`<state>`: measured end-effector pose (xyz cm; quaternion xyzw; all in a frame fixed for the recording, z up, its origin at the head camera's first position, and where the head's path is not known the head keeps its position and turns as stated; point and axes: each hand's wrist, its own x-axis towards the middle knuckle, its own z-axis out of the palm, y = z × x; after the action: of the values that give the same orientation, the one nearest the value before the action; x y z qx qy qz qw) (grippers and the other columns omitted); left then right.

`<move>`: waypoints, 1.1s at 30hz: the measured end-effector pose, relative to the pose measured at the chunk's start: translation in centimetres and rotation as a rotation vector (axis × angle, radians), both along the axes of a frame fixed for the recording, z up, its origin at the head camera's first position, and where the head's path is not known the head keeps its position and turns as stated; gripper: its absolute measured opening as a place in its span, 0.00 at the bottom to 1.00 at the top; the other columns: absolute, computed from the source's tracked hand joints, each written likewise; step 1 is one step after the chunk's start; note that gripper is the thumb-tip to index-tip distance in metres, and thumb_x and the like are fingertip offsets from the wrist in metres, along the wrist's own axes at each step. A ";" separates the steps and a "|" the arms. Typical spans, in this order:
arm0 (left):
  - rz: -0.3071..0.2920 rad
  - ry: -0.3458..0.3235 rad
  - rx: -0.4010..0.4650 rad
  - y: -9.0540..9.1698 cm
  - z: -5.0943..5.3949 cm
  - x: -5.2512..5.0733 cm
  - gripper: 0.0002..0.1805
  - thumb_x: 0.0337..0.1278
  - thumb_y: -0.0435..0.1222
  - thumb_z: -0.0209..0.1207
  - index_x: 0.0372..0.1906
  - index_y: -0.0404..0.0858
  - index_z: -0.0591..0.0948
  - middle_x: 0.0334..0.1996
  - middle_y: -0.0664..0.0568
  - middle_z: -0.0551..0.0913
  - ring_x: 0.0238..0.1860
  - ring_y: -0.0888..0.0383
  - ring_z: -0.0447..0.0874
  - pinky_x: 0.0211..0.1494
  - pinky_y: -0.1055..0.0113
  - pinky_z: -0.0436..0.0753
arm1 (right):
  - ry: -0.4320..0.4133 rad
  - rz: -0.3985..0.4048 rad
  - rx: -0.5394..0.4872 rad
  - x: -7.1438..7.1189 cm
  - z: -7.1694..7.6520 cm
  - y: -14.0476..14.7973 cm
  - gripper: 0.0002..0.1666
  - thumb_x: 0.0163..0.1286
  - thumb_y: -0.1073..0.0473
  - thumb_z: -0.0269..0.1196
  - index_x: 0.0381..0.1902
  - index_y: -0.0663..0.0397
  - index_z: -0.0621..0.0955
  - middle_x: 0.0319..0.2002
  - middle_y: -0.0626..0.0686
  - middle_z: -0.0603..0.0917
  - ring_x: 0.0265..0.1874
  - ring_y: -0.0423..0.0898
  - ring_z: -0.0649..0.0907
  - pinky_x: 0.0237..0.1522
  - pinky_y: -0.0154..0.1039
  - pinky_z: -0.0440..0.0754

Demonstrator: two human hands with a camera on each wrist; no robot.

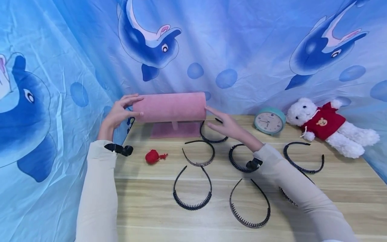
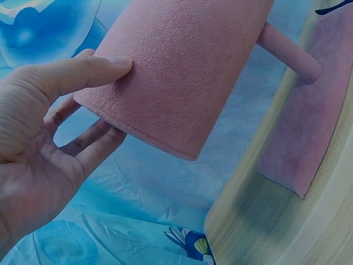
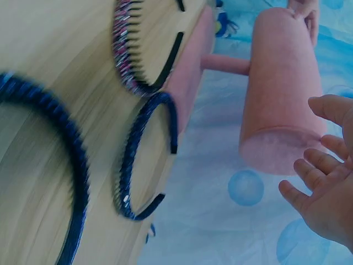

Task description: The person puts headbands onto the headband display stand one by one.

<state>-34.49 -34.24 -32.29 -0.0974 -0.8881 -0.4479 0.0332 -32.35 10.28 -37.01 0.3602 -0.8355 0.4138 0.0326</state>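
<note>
A pink velvety headband display stand point(image 1: 172, 107), a thick horizontal roll on a post and flat base, stands at the back left of the table. At the roll's left end, my left hand point(image 1: 118, 112) grips it; the left wrist view shows the thumb point(image 2: 113, 69) on its surface and the other fingers round the end's edge. Beside the roll's right end is my right hand point(image 1: 228, 126), its fingers extended and spread; a fingertip appears to touch the end's rim. Nearest this hand on the table lies a dark toothed headband point(image 1: 211, 140).
Several more toothed headbands lie about the wooden table point(image 1: 145, 208), one point(image 1: 193, 205) in front. A small red yarn-like ball point(image 1: 152, 157) sits before the stand. Toward the back right are a teal alarm clock point(image 1: 269, 121) and a white teddy bear point(image 1: 329, 122). Blue dolphin-print cloth hangs behind.
</note>
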 end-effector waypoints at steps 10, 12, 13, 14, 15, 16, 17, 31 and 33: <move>0.003 -0.014 0.026 -0.1 -0.2 0.0 0.39 0.56 0.38 0.73 0.73 0.48 0.73 0.80 0.55 0.58 0.79 0.44 0.55 0.78 0.38 0.58 | 0.076 0.012 0.185 -0.8 -1.9 3.4 0.31 0.68 0.65 0.68 0.67 0.66 0.76 0.69 0.68 0.74 0.73 0.67 0.68 0.75 0.62 0.63; 0.005 -0.015 0.026 -0.1 -0.2 0.0 0.39 0.56 0.38 0.73 0.74 0.49 0.73 0.81 0.55 0.58 0.79 0.44 0.54 0.78 0.37 0.57 | 0.085 0.012 0.221 -1.1 -2.4 4.2 0.28 0.67 0.64 0.69 0.64 0.66 0.79 0.67 0.69 0.76 0.71 0.68 0.70 0.73 0.64 0.64; 0.004 -0.016 0.027 -0.1 -0.2 -0.1 0.39 0.56 0.38 0.73 0.74 0.49 0.72 0.81 0.55 0.57 0.79 0.44 0.54 0.78 0.37 0.57 | 0.091 0.016 0.232 -1.2 -2.6 4.6 0.26 0.66 0.65 0.69 0.62 0.66 0.80 0.66 0.69 0.77 0.69 0.68 0.72 0.72 0.64 0.66; 0.004 -0.017 0.027 -0.1 -0.2 0.0 0.39 0.56 0.38 0.73 0.74 0.49 0.72 0.81 0.55 0.57 0.79 0.44 0.54 0.78 0.37 0.57 | 0.103 0.018 0.246 -1.4 -2.9 4.9 0.25 0.65 0.65 0.70 0.60 0.66 0.81 0.64 0.69 0.78 0.67 0.68 0.73 0.71 0.64 0.68; 0.004 -0.016 0.028 -0.1 -0.2 0.0 0.39 0.56 0.38 0.73 0.74 0.49 0.73 0.81 0.55 0.57 0.79 0.44 0.54 0.78 0.37 0.57 | 0.108 0.017 0.256 -1.6 -3.2 5.3 0.24 0.64 0.66 0.71 0.59 0.66 0.83 0.63 0.69 0.80 0.66 0.68 0.75 0.70 0.64 0.69; 0.004 -0.014 0.029 -0.1 -0.3 0.0 0.39 0.56 0.38 0.73 0.74 0.48 0.73 0.81 0.54 0.57 0.79 0.44 0.54 0.78 0.37 0.57 | 0.110 0.021 0.263 -1.8 -3.5 5.5 0.24 0.63 0.66 0.71 0.57 0.66 0.83 0.61 0.69 0.81 0.64 0.68 0.76 0.68 0.64 0.71; 0.005 -0.013 0.030 -0.1 -0.3 0.0 0.39 0.56 0.37 0.73 0.74 0.48 0.73 0.81 0.54 0.58 0.79 0.44 0.54 0.78 0.37 0.57 | 0.113 0.018 0.275 -2.0 -3.7 5.8 0.23 0.62 0.67 0.72 0.56 0.65 0.84 0.60 0.69 0.81 0.63 0.67 0.77 0.67 0.64 0.72; 0.014 -0.006 0.026 -0.1 -0.4 0.0 0.39 0.57 0.39 0.73 0.74 0.48 0.73 0.81 0.54 0.57 0.79 0.43 0.55 0.78 0.35 0.57 | 0.102 0.019 0.343 -3.1 -6.0 7.4 0.16 0.59 0.69 0.74 0.47 0.60 0.89 0.52 0.68 0.85 0.55 0.64 0.79 0.60 0.64 0.75; 0.014 -0.007 0.029 -0.1 -0.4 0.0 0.39 0.56 0.38 0.73 0.74 0.48 0.73 0.81 0.54 0.57 0.79 0.43 0.55 0.78 0.35 0.57 | 0.101 0.010 0.347 -3.3 -6.4 7.4 0.16 0.59 0.68 0.74 0.46 0.59 0.89 0.52 0.67 0.85 0.56 0.64 0.79 0.60 0.64 0.76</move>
<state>-34.50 -34.35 -32.64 -0.0891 -0.8824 -0.4608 0.0345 -35.61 17.71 -43.36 0.3847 -0.8899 0.2451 0.0099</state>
